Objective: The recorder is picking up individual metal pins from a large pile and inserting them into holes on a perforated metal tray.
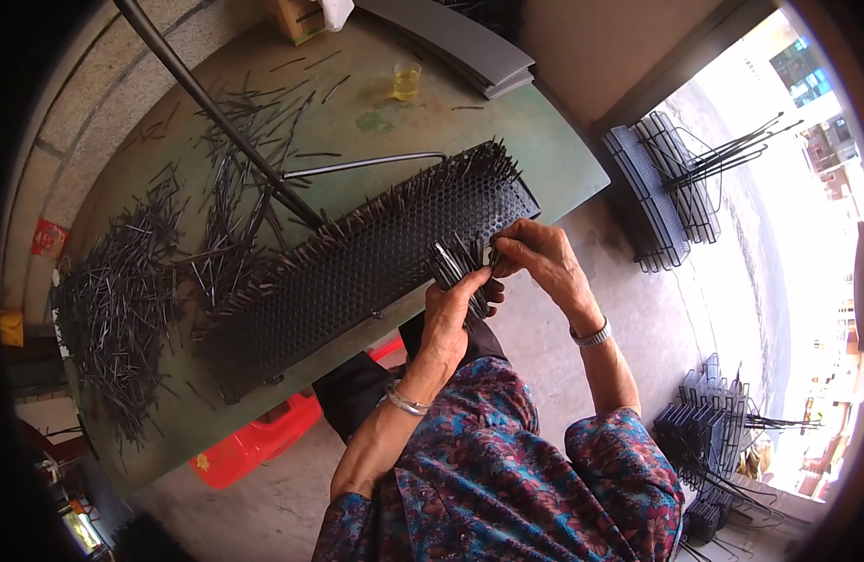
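My left hand is closed around a bundle of short, thin black strips, their ends fanning out above the thumb. Close beside it, my right hand has thumb and forefinger pinched together at the bundle's right side; what they hold is too small to make out. Both hands are at the near right edge of a long black board full of small holes. Many strips stand upright in a dense row along the board's far side, while most of its near face shows bare holes.
Loose black strips lie heaped on the green table's left. A metal pole slants to the board. A cup of yellow liquid and grey panels stand beyond. A red stool is below; wire racks stand right.
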`<move>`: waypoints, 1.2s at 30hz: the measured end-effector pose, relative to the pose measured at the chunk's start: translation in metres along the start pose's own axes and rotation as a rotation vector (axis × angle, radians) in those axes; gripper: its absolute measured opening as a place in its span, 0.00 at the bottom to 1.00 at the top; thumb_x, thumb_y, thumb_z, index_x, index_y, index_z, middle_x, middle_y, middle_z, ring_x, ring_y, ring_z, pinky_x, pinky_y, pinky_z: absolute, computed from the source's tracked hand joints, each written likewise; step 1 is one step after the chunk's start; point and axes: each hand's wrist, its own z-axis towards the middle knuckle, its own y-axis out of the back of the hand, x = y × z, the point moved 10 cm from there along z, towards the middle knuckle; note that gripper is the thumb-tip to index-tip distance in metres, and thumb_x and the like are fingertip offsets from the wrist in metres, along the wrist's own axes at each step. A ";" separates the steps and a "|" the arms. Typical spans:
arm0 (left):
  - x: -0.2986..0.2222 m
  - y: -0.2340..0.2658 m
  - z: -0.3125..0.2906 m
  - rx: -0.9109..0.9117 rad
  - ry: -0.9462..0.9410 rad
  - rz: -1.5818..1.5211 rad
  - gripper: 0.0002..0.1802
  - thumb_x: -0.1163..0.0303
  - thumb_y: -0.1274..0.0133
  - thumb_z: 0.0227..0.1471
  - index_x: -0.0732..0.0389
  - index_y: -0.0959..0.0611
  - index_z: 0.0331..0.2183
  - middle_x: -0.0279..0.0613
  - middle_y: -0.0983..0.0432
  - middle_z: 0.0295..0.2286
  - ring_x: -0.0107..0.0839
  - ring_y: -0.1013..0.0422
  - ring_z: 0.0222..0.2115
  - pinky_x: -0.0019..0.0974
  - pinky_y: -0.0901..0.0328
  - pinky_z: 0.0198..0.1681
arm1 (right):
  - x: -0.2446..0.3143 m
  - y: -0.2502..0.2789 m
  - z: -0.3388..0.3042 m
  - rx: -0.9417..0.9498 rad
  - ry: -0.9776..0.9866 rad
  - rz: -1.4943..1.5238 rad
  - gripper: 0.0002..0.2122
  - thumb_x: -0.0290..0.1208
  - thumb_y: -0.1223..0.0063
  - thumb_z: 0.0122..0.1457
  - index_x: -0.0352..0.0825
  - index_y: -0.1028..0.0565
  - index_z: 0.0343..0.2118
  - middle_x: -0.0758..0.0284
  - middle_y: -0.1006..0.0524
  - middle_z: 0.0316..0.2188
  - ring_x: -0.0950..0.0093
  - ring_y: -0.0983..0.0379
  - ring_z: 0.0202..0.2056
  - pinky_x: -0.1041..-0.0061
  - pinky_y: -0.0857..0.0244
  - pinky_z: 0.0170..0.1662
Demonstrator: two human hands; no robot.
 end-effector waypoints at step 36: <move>0.010 0.004 0.007 -0.048 -0.071 -0.063 0.12 0.66 0.38 0.48 0.63 0.18 0.34 0.37 0.20 0.28 0.27 0.24 0.27 0.30 0.31 0.29 | 0.014 0.008 -0.003 0.016 0.043 -0.133 0.07 0.24 0.48 0.59 0.24 0.26 0.35 0.63 0.21 0.26 0.77 0.22 0.30 0.78 0.28 0.35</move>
